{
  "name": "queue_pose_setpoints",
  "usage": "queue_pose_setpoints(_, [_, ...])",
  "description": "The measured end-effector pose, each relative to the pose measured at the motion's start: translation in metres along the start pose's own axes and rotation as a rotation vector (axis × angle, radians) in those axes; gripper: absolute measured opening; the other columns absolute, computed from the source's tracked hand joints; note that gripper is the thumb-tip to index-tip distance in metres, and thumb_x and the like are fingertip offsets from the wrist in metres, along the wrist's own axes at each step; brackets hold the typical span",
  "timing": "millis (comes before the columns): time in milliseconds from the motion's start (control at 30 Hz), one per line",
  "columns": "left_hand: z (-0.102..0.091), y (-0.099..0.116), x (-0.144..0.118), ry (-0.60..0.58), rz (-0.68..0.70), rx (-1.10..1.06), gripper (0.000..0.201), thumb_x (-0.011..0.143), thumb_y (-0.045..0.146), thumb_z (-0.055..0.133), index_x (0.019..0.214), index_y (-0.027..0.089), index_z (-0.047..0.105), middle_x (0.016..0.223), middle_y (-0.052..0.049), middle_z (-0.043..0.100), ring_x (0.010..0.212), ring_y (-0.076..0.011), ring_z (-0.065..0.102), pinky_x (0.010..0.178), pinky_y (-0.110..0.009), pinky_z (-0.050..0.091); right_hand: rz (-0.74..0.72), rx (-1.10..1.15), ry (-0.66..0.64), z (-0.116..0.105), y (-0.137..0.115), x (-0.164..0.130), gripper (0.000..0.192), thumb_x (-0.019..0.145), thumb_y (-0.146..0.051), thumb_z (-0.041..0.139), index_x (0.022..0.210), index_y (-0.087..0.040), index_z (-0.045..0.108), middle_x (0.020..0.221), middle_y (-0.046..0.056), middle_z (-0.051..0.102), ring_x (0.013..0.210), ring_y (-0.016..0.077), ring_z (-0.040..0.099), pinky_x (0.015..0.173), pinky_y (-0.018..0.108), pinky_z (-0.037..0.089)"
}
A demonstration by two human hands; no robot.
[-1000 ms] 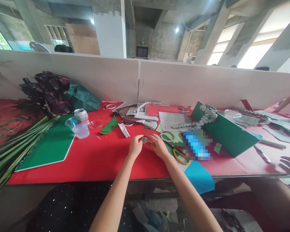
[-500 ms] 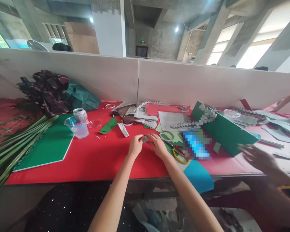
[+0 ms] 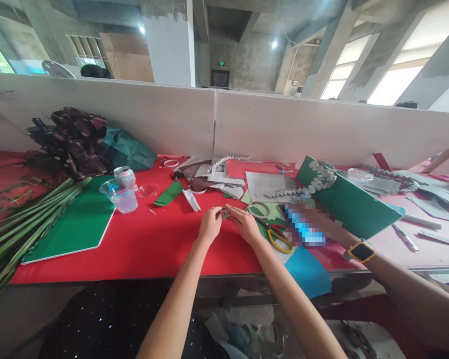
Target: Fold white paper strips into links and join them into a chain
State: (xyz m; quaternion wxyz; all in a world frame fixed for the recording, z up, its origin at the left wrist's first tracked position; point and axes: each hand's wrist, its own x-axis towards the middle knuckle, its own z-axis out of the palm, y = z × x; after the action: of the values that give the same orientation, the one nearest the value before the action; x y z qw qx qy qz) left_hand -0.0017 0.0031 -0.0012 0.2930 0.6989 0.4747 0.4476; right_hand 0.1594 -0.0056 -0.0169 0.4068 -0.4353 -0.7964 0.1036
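Both hands pinch 1 small folded grey newsprint piece (image 3: 223, 214) just above the red felt-like worktop (image 3: 153, 244), centre: left hand (image 3: 209, 225) curled shut on its left end, right hand (image 3: 247, 225) with fingers flatter, gripping its right end. Right of them: yellow-handled scissors (image 3: 279, 238), white tape ring (image 3: 258, 210), stiff green board (image 3: 353, 204). A co-worker's forearm wears a yellow-rimmed watch (image 3: 361, 251). Far left: clear plastic cup (image 3: 120, 195), crumpled can (image 3: 122, 176).

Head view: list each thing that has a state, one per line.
left hand: pinching the folded paper piece
right hand: pinching the folded paper piece
folded paper piece: held between both hands
plastic cup: upright
can: upright
scissors: lying flat
green board: tilted
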Motion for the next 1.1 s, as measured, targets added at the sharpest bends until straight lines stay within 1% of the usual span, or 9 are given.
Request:
queue_pose_setpoints(100, [-0.001, 0.002, 0.000, 0.014, 0.012, -0.075, 0.019, 0.083, 0.015, 0.050, 0.095, 0.015, 0.065, 0.092, -0.010, 0.069, 0.082, -0.0207, 0.064, 0.074, -0.032, 0.050, 0.106, 0.066, 0.079, 0.001, -0.003, 0.000, 0.040, 0.086, -0.024, 0.056, 0.124, -0.031, 0.055, 0.116, 0.004, 0.066, 0.108, 0.0231, 0.062, 0.090, 0.038, 0.049])
queue_pose_setpoints(200, [0.000, 0.004, 0.000, 0.037, -0.004, -0.209, 0.018, 0.083, 0.017, 0.052, 0.096, 0.015, 0.064, 0.090, -0.009, 0.070, 0.080, -0.0194, 0.065, 0.073, -0.030, 0.051, 0.217, 0.263, 0.144, 0.001, -0.007, 0.001, 0.030, 0.083, -0.028, 0.060, 0.112, -0.027, 0.058, 0.096, 0.004, 0.072, 0.094, 0.0224, 0.067, 0.081, 0.035, 0.052])
queue_pose_setpoints(300, [0.002, 0.005, -0.001, 0.073, 0.010, -0.286, 0.017, 0.083, 0.019, 0.054, 0.094, 0.015, 0.065, 0.089, -0.008, 0.070, 0.080, -0.0187, 0.065, 0.073, -0.029, 0.052, 0.249, 0.488, 0.175, -0.001, -0.011, 0.004, 0.020, 0.079, -0.031, 0.063, 0.097, -0.022, 0.061, 0.087, 0.004, 0.071, 0.087, 0.0213, 0.068, 0.076, 0.031, 0.052])
queue_pose_setpoints(367, [0.003, 0.006, -0.001, 0.085, 0.040, -0.291, 0.016, 0.083, 0.021, 0.056, 0.095, 0.016, 0.066, 0.092, -0.008, 0.070, 0.082, -0.0188, 0.066, 0.075, -0.030, 0.052, 0.268, 0.545, 0.214, -0.002, -0.012, 0.006, 0.017, 0.077, -0.033, 0.065, 0.089, -0.020, 0.061, 0.083, 0.004, 0.070, 0.082, 0.0201, 0.067, 0.073, 0.030, 0.052])
queue_pose_setpoints(500, [0.003, 0.008, -0.002, 0.074, 0.080, -0.287, 0.017, 0.083, 0.027, 0.058, 0.094, 0.017, 0.066, 0.094, -0.007, 0.070, 0.086, -0.0188, 0.065, 0.076, -0.029, 0.051, 0.289, 0.540, 0.251, -0.005, -0.012, 0.007, 0.017, 0.077, -0.035, 0.065, 0.081, -0.018, 0.063, 0.076, 0.003, 0.068, 0.071, 0.0172, 0.064, 0.067, 0.028, 0.050])
queue_pose_setpoints(667, [0.004, 0.009, -0.003, 0.035, 0.091, -0.326, 0.017, 0.083, 0.029, 0.059, 0.093, 0.017, 0.066, 0.090, -0.006, 0.071, 0.081, -0.0183, 0.066, 0.069, -0.027, 0.052, 0.262, 0.481, 0.285, -0.007, -0.015, 0.006, 0.016, 0.076, -0.034, 0.065, 0.076, -0.018, 0.062, 0.073, 0.003, 0.067, 0.066, 0.0159, 0.062, 0.065, 0.028, 0.050])
queue_pose_setpoints(900, [0.007, 0.009, -0.007, 0.137, 0.156, -0.071, 0.014, 0.084, 0.023, 0.057, 0.093, 0.020, 0.066, 0.091, -0.006, 0.069, 0.081, -0.0185, 0.064, 0.071, -0.028, 0.049, 0.198, 0.349, 0.300, -0.007, -0.017, 0.004, 0.015, 0.080, -0.034, 0.061, 0.080, -0.019, 0.065, 0.078, 0.005, 0.068, 0.072, 0.0179, 0.064, 0.071, 0.032, 0.053])
queue_pose_setpoints(1000, [0.007, 0.007, -0.008, 0.145, 0.148, -0.013, 0.023, 0.085, 0.022, 0.056, 0.108, 0.020, 0.061, 0.082, -0.004, 0.066, 0.074, -0.0158, 0.061, 0.068, -0.025, 0.047, 0.143, 0.333, 0.305, -0.008, -0.016, 0.005, 0.014, 0.081, -0.033, 0.060, 0.080, -0.020, 0.065, 0.091, 0.007, 0.066, 0.083, 0.0190, 0.063, 0.075, 0.033, 0.053])
queue_pose_setpoints(1100, [0.007, 0.006, -0.009, 0.132, 0.183, 0.043, 0.040, 0.086, 0.019, 0.052, 0.125, 0.021, 0.046, 0.075, 0.000, 0.059, 0.068, -0.0129, 0.057, 0.067, -0.022, 0.044, 0.107, 0.320, 0.281, -0.007, -0.013, 0.006, 0.011, 0.083, -0.030, 0.058, 0.081, -0.020, 0.063, 0.096, 0.007, 0.061, 0.089, 0.0180, 0.060, 0.077, 0.032, 0.051])
